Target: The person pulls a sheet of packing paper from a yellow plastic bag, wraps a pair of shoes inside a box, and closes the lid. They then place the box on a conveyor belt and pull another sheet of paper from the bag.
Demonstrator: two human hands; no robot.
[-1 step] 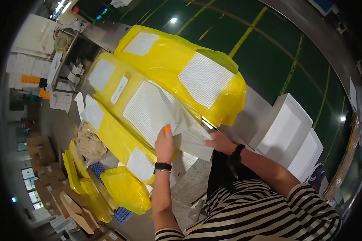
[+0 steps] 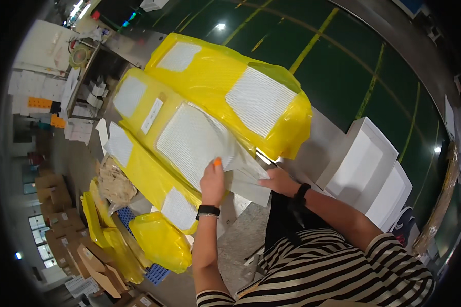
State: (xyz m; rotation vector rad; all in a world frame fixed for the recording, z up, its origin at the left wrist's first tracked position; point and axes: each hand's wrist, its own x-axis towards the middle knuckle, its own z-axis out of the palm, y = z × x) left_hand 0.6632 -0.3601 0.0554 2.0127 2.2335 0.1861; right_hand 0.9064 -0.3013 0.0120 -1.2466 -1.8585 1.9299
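My left hand (image 2: 212, 184), with an orange cover on one fingertip, is closed on the near edge of a whitish translucent plastic sheet (image 2: 248, 179). My right hand (image 2: 280, 182) pinches the same sheet at its right-hand corner. The loose sheet lies creased over the white ribbed panel (image 2: 187, 143) of the middle yellow-wrapped bundle (image 2: 143, 97), which bears a white label (image 2: 152, 116). On either side lie a far yellow-wrapped bundle (image 2: 210, 66) and a near one (image 2: 148, 166), both with white ribbed patches. Bunched film hides part of the middle bundle's right end.
White open boxes (image 2: 361, 169) stand at the right. Below the bundles, to the left, are a yellow plastic bag (image 2: 161, 243), crumpled brown wrapping (image 2: 115, 181) and a blue perforated mat (image 2: 156, 273). Cardboard boxes (image 2: 64, 222) are stacked at the far left.
My left hand has shifted slightly right, with the sheet's folds moving along with it. My right hand stays nearly where it was, still gripping the corner.
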